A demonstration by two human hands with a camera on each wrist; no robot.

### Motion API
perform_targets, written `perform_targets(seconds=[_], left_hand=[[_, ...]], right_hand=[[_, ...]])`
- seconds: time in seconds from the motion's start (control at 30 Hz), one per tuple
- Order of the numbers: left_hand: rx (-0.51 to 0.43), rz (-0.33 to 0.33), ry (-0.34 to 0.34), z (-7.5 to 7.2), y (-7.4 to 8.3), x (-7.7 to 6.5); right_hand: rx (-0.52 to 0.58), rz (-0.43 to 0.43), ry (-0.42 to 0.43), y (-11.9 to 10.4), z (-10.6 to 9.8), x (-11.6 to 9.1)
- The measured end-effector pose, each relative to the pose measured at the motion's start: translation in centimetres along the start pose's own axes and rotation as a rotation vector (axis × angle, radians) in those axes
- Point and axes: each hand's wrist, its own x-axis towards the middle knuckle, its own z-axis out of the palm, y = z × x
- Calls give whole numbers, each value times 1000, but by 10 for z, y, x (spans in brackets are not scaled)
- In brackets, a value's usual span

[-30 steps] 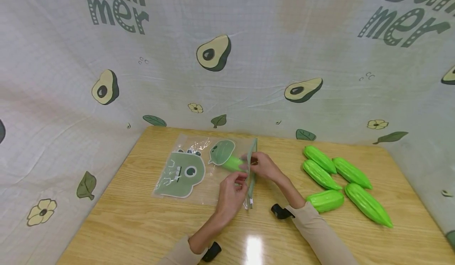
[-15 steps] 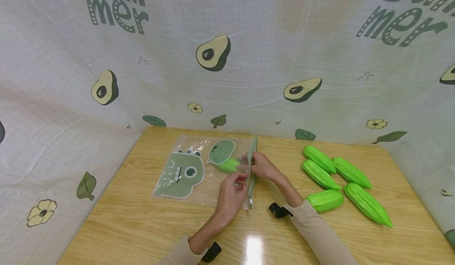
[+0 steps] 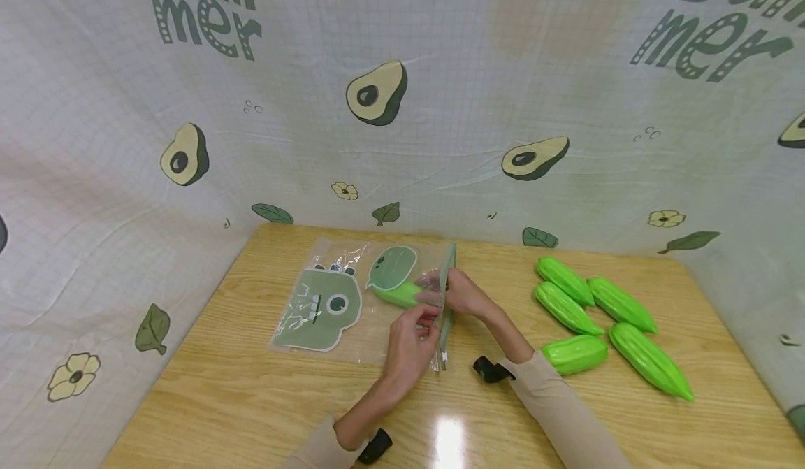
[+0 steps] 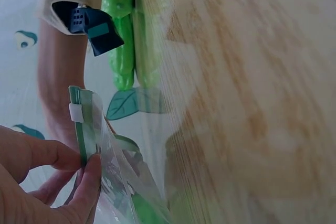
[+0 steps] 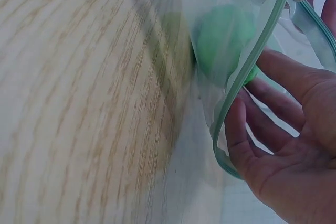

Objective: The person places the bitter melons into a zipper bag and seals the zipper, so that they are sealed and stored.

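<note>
The green ridged gourd lies inside the clear zip bag, just past the fingertips of my right hand. I'd expect it to be light and stiff, its glossy skin a little slippery but not fragile; the rounded end facing my fingers looks the handiest place to push or take hold. Those fingers reach through the bag's mouth, loosely spread and slightly bent at that end rather than wrapped round it; how firmly they touch, I cannot tell. My left hand pinches the mouth's rim between thumb and fingers, the thin film probably limp, with the white slider just beyond my pinch. Well apart, to the right of my fingers, five more gourds lie on the bench.
</note>
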Motion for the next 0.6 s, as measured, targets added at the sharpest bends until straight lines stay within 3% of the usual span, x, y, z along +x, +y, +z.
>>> perform_targets(seconds=[0.6], left_hand=[[5, -1, -18, -1, 3, -1]], right_hand=[[83, -80, -49, 0, 3, 2]])
